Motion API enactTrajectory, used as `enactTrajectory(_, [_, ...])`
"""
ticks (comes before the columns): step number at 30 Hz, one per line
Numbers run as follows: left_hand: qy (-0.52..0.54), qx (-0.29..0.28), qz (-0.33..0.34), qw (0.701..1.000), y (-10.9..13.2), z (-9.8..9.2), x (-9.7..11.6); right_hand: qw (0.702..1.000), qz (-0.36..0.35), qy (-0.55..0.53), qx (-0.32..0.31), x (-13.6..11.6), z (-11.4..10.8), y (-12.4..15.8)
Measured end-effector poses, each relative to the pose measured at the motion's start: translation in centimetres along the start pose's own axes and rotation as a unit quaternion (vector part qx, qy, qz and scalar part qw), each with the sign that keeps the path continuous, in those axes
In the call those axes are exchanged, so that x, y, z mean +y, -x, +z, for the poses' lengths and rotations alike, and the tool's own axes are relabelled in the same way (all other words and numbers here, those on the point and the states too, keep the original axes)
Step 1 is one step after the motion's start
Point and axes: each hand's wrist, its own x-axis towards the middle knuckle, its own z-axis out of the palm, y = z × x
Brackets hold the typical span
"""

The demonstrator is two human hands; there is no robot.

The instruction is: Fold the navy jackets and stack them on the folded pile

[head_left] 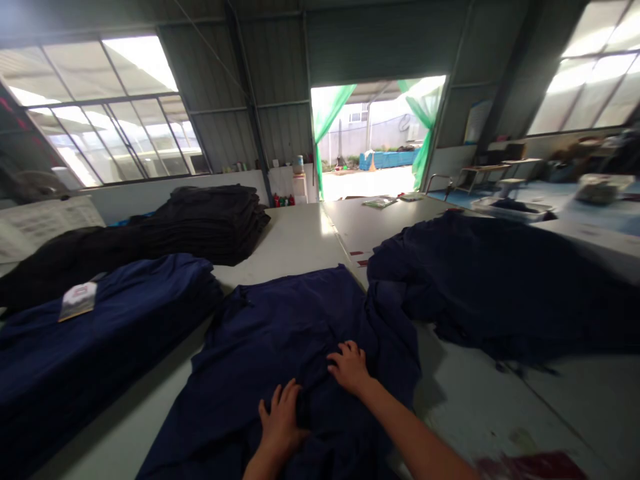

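Observation:
A navy blue garment (280, 327) lies spread over the table in front of me, its far edge fairly straight and its right side rumpled. My left hand (281, 417) rests on the near part of the cloth, fingers spread. Farther up and to the right, my right hand (350, 367) lies on the same cloth with its fingers apart and slightly bent. Neither hand grips anything that I can see. What kind of garment it is does not show clearly.
At left stands a stack of folded navy garments (150, 293) with a tag (79, 300) on top. Behind it is a black folded stack (215, 223). A loose heap of navy cloth (500, 280) covers the right side. The pale table (295, 233) runs toward an open doorway.

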Motion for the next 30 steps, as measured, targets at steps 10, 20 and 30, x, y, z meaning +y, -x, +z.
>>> enactTrajectory(10, [0.019,-0.004,0.000,1.000,0.5,-1.1,1.6,0.999,0.003,0.012,0.052,2.3,-1.8,0.6])
enactTrajectory(20, [0.035,-0.030,0.119,0.992,-3.7,1.6,13.2,0.992,0.095,0.086,0.011,11.0,-3.0,3.2])
enactTrajectory(30, [-0.046,-0.056,0.123,0.990,-3.5,1.5,13.4,0.990,0.044,-0.027,0.134,13.3,-4.5,5.0])
